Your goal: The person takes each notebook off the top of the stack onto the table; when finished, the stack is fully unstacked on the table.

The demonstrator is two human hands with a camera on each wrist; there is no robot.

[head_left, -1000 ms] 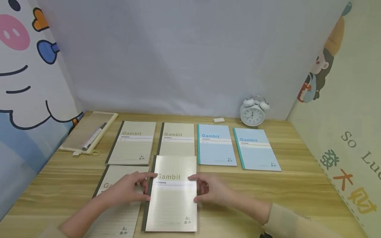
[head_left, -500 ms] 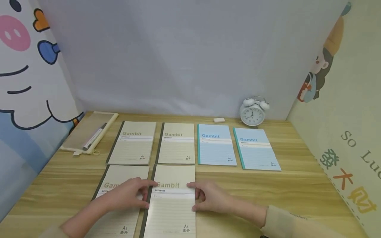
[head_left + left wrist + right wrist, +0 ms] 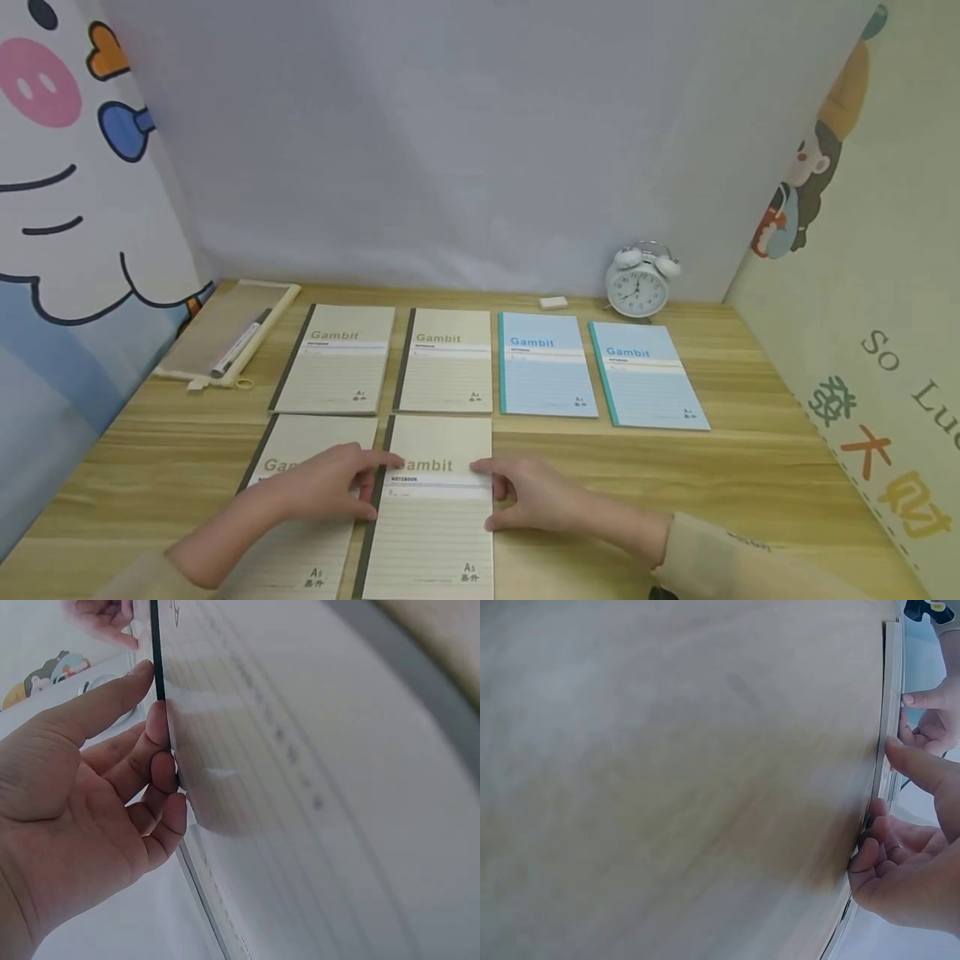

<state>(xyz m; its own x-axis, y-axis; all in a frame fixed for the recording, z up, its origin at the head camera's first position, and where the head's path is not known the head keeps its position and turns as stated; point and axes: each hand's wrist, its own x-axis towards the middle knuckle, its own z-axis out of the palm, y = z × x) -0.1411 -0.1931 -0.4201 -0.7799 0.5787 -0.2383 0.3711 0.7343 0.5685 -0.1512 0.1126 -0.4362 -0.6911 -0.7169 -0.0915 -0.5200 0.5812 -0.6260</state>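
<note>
From the head view, a beige notebook point(image 3: 431, 508) lies flat at the table's point(image 3: 750, 492) near edge, left hand point(image 3: 322, 487) at its spine, right hand point(image 3: 528, 496) at its free edge. Left wrist view: curled fingers point(image 3: 161, 776) pinch the spine. Right wrist view: curled fingers point(image 3: 881, 851) grip the edge.

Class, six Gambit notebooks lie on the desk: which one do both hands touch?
The front-row beige notebook, right of its twin: left hand and right hand grip its edges.
</note>
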